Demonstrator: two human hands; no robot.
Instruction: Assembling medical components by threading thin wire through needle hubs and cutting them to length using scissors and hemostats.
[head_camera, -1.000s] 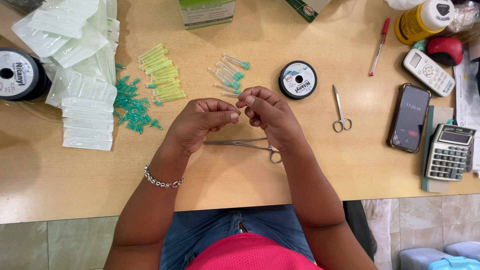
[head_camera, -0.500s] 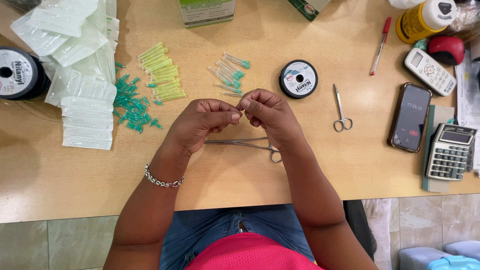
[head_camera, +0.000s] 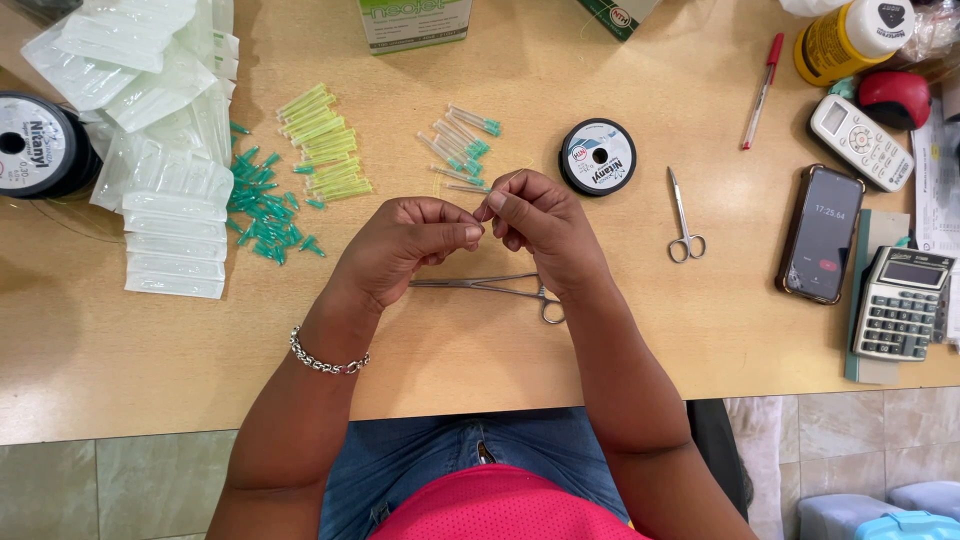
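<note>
Little has moved since the earlier frame: left hand (head_camera: 405, 240) and right hand (head_camera: 535, 222) stay pinched shut on a thin needle (head_camera: 484, 208) above the bench (head_camera: 600, 350). It looks light, stiff and slippery, best pinched mid-shaft. Forceps (head_camera: 490, 287) lie at 6 o'clock.

Whatever the pinched fingertips (head_camera: 478, 222) hold — too small to tell.

Bare arms, no sleeves in view. Silver chain-link bracelet (head_camera: 329, 358) on left wrist. Bright pink top (head_camera: 505, 505) at bottom of view; blue denim jeans (head_camera: 460, 460) beneath table's near edge.
</note>
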